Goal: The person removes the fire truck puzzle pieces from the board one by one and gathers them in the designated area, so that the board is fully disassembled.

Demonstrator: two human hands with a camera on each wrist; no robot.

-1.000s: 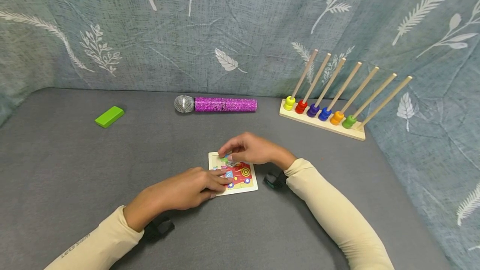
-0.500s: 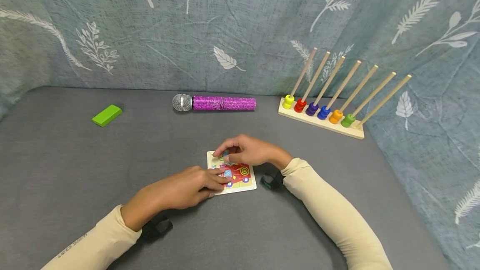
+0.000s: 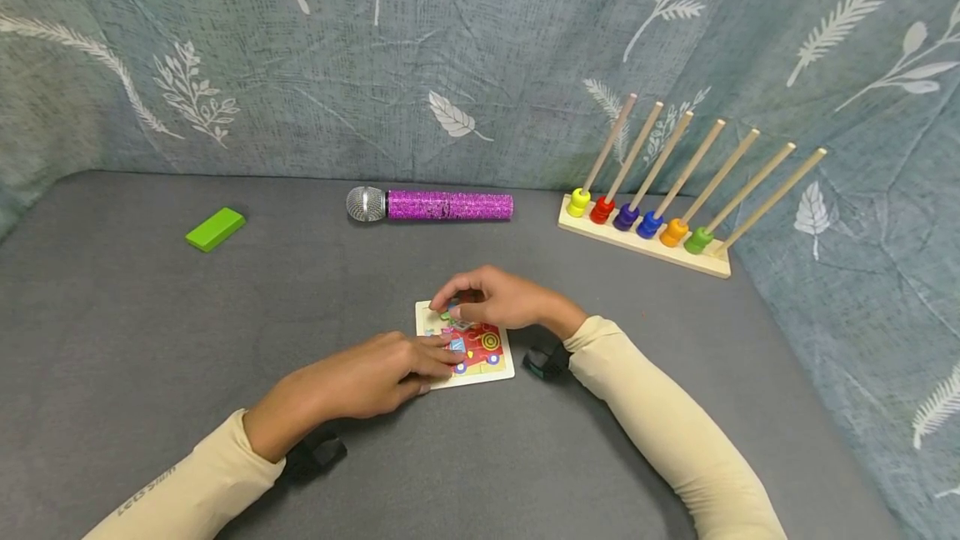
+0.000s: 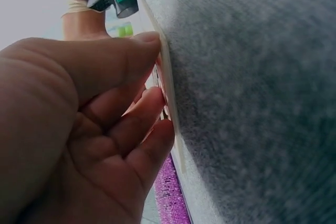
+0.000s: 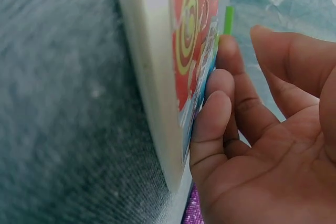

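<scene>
A small jigsaw puzzle board (image 3: 495, 365) with a pale frame and a red vehicle picture lies on the grey table. My left hand (image 3: 378, 373) rests on its near left part, fingers extended over the picture. In the left wrist view the thumb (image 4: 131, 56) touches the board's edge. My right hand (image 3: 502, 298) is arched over the board's far side. In the right wrist view its fingertips (image 5: 212, 114) touch the picture, while the thumb stands apart from them. The right hand hides part of the picture, including some green and blue pieces.
A sparkly purple microphone (image 3: 450, 206) lies behind the board. To the far left sits a green block (image 3: 215, 229). At the back right stands a wooden peg rack (image 3: 645, 248) with coloured beads. A patterned curtain (image 3: 300, 107) closes off the table's back.
The right hand's fingers have shifted slightly over the far part of the board. The left hand stays in place on it, and the head view has moved a little.
</scene>
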